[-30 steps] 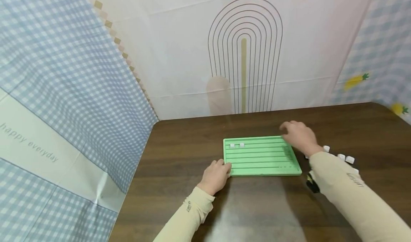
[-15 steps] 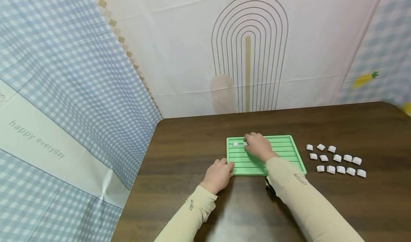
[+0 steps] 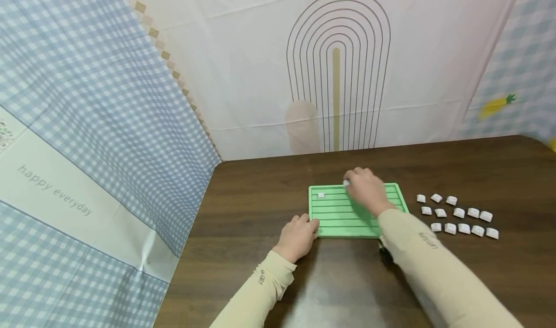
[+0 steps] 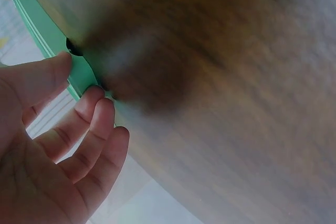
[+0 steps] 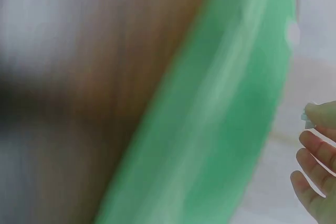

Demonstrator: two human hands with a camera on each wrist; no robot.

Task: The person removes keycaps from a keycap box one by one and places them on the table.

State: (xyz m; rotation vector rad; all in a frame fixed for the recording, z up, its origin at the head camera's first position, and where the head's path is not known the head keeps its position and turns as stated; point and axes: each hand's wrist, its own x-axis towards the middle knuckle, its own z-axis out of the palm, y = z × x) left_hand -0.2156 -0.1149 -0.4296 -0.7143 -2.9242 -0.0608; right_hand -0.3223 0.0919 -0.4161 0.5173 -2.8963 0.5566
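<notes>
A green ridged tray (image 3: 343,217) lies on the dark wooden table. At its near left corner my left hand (image 3: 297,238) pinches the rim, thumb on one side and fingertips on the other, as the left wrist view shows. My right hand (image 3: 369,190) is over the tray's far side, pinching a small white keycap (image 3: 346,183) between thumb and fingers. That keycap (image 5: 308,121) also shows at the thumb tip in the right wrist view. Another white keycap (image 3: 321,195) sits in the tray's far left corner area.
Several white keycaps (image 3: 459,213) lie in loose rows on the table (image 3: 434,270) to the right of the tray. A patterned cloth (image 3: 252,77) hangs behind the table, and a blue checked cloth (image 3: 130,101) on the left.
My right hand came left from the tray's far right corner, took the second keycap in the tray, and has moved right with it. The left hand stays on the corner.
</notes>
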